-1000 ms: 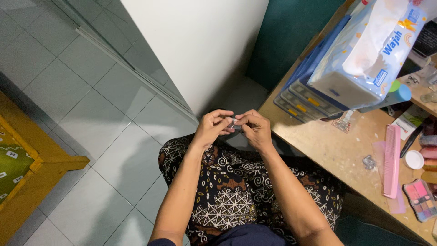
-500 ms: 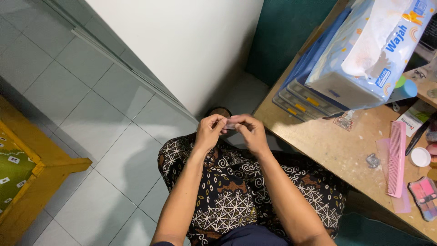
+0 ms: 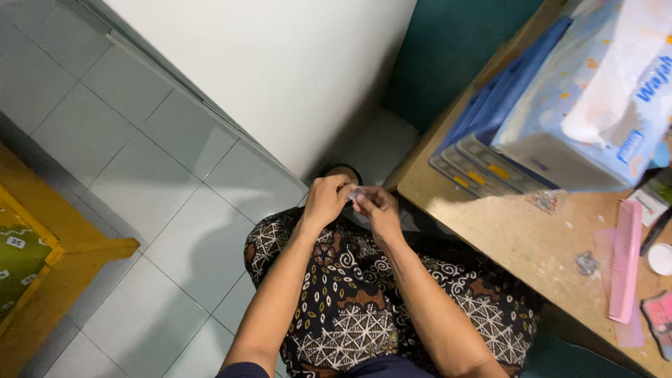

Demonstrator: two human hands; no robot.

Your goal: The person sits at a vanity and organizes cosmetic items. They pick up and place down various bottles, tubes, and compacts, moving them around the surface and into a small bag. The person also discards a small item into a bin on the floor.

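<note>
My left hand point(image 3: 326, 199) and my right hand point(image 3: 378, 208) meet above my knees, fingertips pinched together on a small clear wrapper-like item point(image 3: 355, 195). Most of that item is hidden by the fingers, so its kind is unclear. Both forearms reach out over my lap, which is covered in black cloth with white and brown patterns point(image 3: 350, 294). The hands are left of the wooden table's corner point(image 3: 413, 185), not touching it.
On the wooden table point(image 3: 518, 238) lie a pale blue tissue pack point(image 3: 595, 105) atop flat blue boxes point(image 3: 483, 133), a pink comb point(image 3: 624, 259), a small make-up palette point(image 3: 659, 315) and a white cap point(image 3: 661, 257). Grey floor tiles point(image 3: 140, 175) and yellow furniture point(image 3: 49, 252) are left.
The view has shifted, so the table items sit further right. My hands stay pinched on the small item and have drawn slightly closer together.
</note>
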